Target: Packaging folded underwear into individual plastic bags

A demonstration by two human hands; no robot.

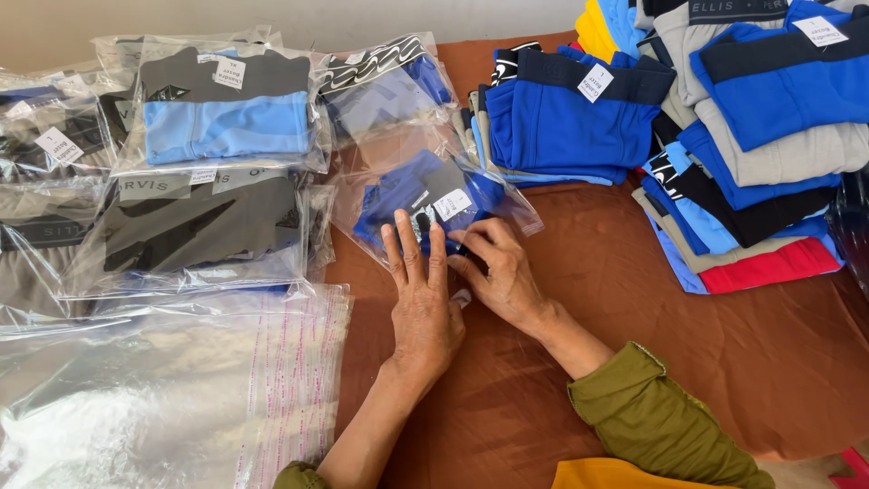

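Head view: left hand (421, 303) lies flat, fingers released, on the near edge of a clear plastic bag holding folded dark-blue underwear (425, 201); right hand (498, 272) pinches that edge. Bagged stacks (217, 118) lie left, unbagged folded piles (724, 136) right, bare brown cloth (724, 344) nearer the person.

I read even, bright daylight across the scene. Glare whitens the empty plastic bags (154, 398) at lower left. Soft shadows sit under both hands. Focus holds; frame corners bend slightly.

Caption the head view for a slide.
Both hands, left hand and right hand, press a bagged blue garment on brown cloth.
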